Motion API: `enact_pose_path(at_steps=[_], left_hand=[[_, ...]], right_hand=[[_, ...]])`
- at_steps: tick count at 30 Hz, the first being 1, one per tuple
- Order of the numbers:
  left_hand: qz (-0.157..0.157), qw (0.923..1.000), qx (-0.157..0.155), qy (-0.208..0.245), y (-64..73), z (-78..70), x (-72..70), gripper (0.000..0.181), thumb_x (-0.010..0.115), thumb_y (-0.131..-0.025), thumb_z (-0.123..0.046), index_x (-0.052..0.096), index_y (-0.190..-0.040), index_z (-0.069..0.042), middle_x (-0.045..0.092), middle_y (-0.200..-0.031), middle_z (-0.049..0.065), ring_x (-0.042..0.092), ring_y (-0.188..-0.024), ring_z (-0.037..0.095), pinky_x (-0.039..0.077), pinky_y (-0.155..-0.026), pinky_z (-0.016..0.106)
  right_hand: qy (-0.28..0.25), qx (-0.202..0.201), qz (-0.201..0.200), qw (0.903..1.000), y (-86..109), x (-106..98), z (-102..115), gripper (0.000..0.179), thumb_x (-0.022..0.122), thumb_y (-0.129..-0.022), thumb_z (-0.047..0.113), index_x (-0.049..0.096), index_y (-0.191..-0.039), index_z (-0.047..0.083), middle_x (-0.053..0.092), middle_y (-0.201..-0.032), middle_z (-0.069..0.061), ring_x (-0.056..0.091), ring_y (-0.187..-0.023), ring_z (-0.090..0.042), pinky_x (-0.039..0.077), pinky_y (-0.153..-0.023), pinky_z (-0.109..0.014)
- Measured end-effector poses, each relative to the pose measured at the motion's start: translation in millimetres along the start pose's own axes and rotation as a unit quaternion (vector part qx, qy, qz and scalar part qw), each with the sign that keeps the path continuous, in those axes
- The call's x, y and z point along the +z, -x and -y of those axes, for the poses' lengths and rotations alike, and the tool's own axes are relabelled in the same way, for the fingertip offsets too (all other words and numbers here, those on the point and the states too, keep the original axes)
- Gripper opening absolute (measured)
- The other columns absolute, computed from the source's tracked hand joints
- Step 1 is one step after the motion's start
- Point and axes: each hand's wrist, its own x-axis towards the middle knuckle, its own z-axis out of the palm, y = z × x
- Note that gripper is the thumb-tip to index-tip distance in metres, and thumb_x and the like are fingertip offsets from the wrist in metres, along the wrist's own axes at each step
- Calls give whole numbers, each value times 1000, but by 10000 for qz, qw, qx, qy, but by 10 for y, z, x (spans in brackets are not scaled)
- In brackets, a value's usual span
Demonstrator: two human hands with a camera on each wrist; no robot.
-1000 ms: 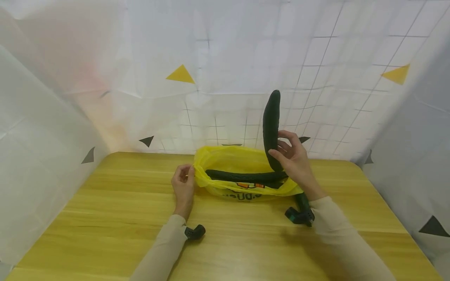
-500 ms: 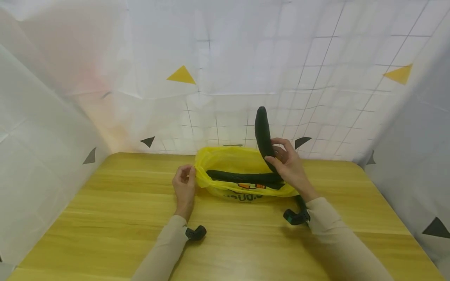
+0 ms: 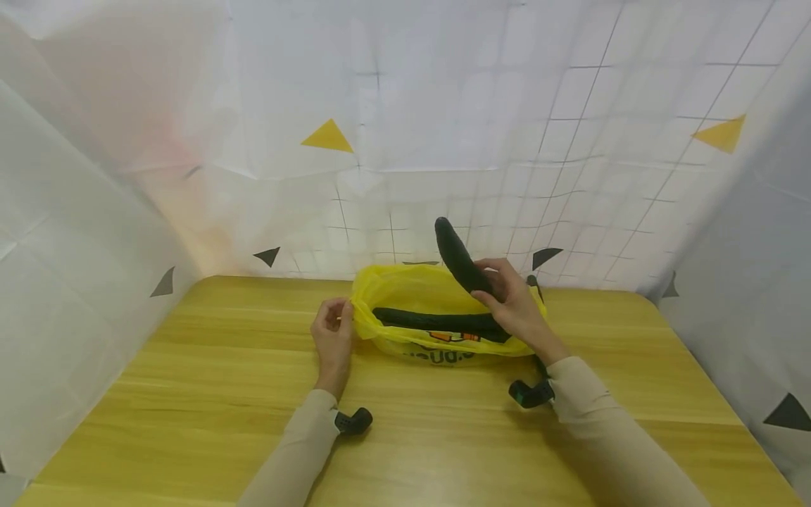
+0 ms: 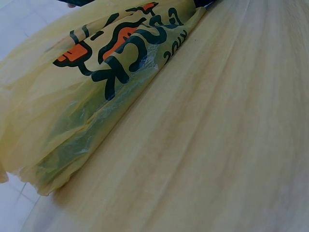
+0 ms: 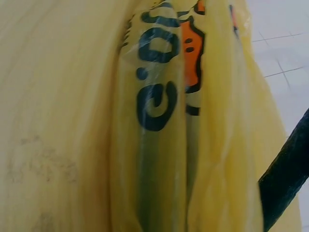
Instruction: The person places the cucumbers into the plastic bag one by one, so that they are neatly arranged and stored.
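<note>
A yellow plastic bag (image 3: pixel 388 345) lies on its base with its mouth open upward, dark printing on its front. My left hand (image 3: pixel 331 341) pinches the bag's left rim between thumb and fingers. Inside lies a dark green cucumber (image 3: pixel 431 320) lengthwise, with another dark green end just under its right part. My right hand (image 3: pixel 518 308) grips a second cucumber (image 3: pixel 457 255) near its lower end, tilted up to the left above the bag's right side. This held cucumber (image 5: pixel 287 179) crosses the right edge of the right wrist view; green shows through the bag wall (image 4: pixel 63 140) in the left wrist view.
The wooden table (image 3: pixel 418 429) carries the bag near its back edge. White sheeting (image 3: pixel 431 105) with yellow and black triangles rises behind and at both sides. Black wrist cameras (image 3: pixel 353 421) sit on both forearms.
My right hand has moved left and slightly down, and the held cucumber has tipped from near upright to leaning left, its top lower. The left hand keeps its place on the rim.
</note>
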Motion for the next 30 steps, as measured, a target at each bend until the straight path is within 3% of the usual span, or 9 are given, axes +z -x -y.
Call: enact_pose_path(at_steps=[4, 13, 17, 22, 30], left_hand=[[-13, 10000, -10, -38, -1, -16, -1, 23, 61, -92, -14, 61, -104, 5, 60, -92, 3, 56, -82, 9, 46, -69, 18], [-29, 10000, 11, -77, -2, -38, -5, 23, 61, -92, -13, 61, -105, 6, 61, -92, 4, 57, -82, 9, 46, -69, 18], [-24, 10000, -15, -78, -1, -42, -6, 23, 61, -92, -12, 60, -105, 7, 60, -92, 4, 56, -82, 9, 46, -69, 17], [-43, 10000, -46, -76, -2, -36, -8, 23, 61, -92, -13, 61, -105, 6, 60, -92, 3, 56, -82, 10, 46, -69, 18], [-58, 10000, -52, -30, -1, -18, -5, 21, 62, -91, -15, 62, -103, 3, 60, -90, 0, 57, -81, 10, 46, -69, 18]], right_hand=[[273, -215, 50, 9994, 10, 36, -4, 48, 64, -81, -13, 45, -124, -7, 52, -125, -21, 57, -115, -36, 47, -91, -39], [846, -560, 156, 9947, 20, 93, -27, 47, 65, -80, -12, 47, -123, -5, 54, -119, -18, 57, -109, -30, 47, -93, -42], [899, -732, 183, 9931, 14, 107, -165, 47, 65, -79, -14, 48, -122, -7, 53, -118, -20, 57, -109, -32, 47, -91, -43], [897, -905, 254, 9915, 12, 116, -422, 51, 67, -79, -11, 50, -125, -1, 53, -121, -16, 57, -110, -28, 48, -92, -41], [1198, -1183, 384, 9850, 22, 118, -479, 48, 67, -83, -2, 52, -127, 7, 55, -123, -9, 55, -112, -21, 46, -96, -29]])
